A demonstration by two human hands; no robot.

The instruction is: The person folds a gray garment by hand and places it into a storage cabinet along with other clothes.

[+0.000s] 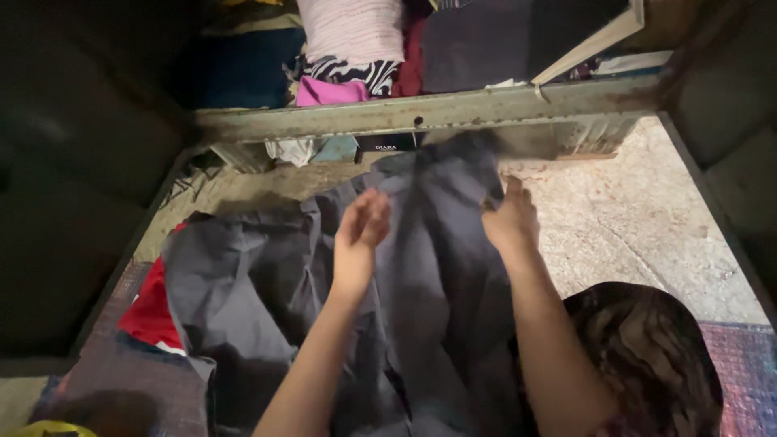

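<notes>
1. Hands: left hand (362, 222) and right hand (510, 220), apart, each pinch the grey cloth (421, 283) spread over the floor (639, 226).
2. Red cloth (150, 311) lies under its left edge.
3. Shelf rail (421, 113) with stacked clothes (352, 48) stands just beyond.

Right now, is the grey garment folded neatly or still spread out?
Spread out: the grey garment lies loose and rumpled, its top edge pinched by the left hand and right hand.

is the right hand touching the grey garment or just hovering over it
Touching. In the head view, the right hand pinches the upper edge of the grey garment, its fingers closed around a fold of cloth with no gap between them.
</notes>
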